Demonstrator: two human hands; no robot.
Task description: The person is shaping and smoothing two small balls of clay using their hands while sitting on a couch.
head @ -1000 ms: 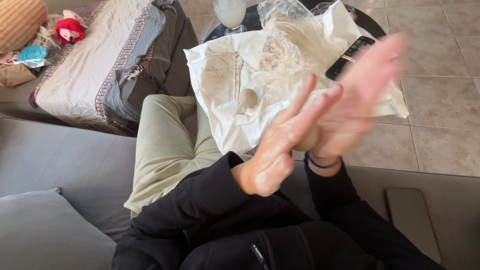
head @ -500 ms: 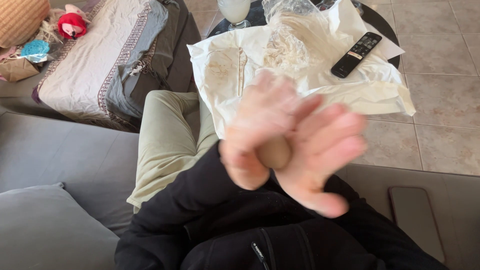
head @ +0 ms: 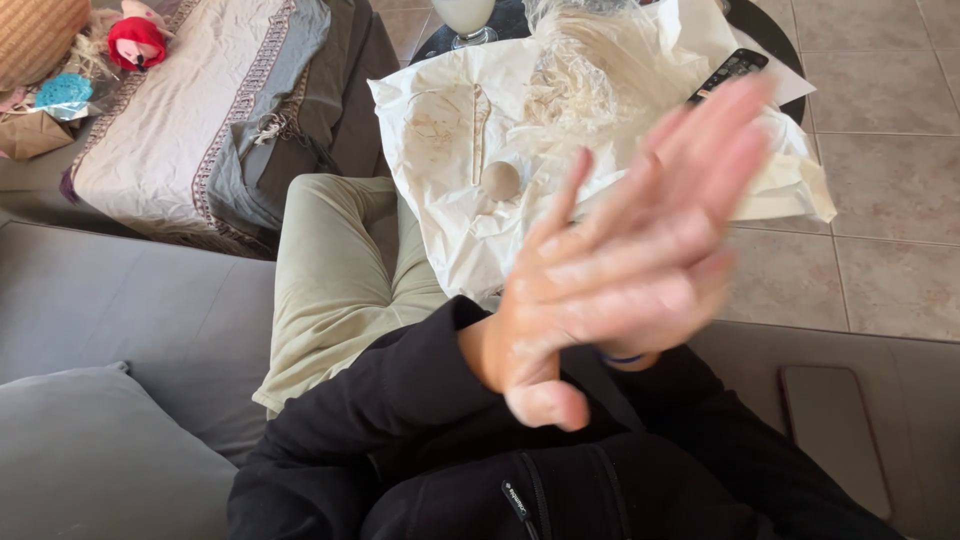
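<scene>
Fingers pressed flat together, left hand (head: pixel 600 290) over right hand (head: pixel 700 170); one dough ball (head: pixel 500 181) on paper (head: pixel 450 215)

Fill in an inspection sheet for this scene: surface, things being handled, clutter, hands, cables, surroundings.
Surface: crumpled white paper sheet, smeared with tan marks, spread over a round dark table.
Job's things: small tan round ball lying on the paper, apart from both hands.
Clutter: crumpled clear plastic bag, black remote control, glass of white liquid.
Grippers: left hand and right hand pressed palm to palm, fingers outstretched, blurred; anything between them is hidden.
Cables: nothing seen.
Surroundings: grey sofa, beige tiled floor, striped blanket, flat dark slab on the sofa.
</scene>
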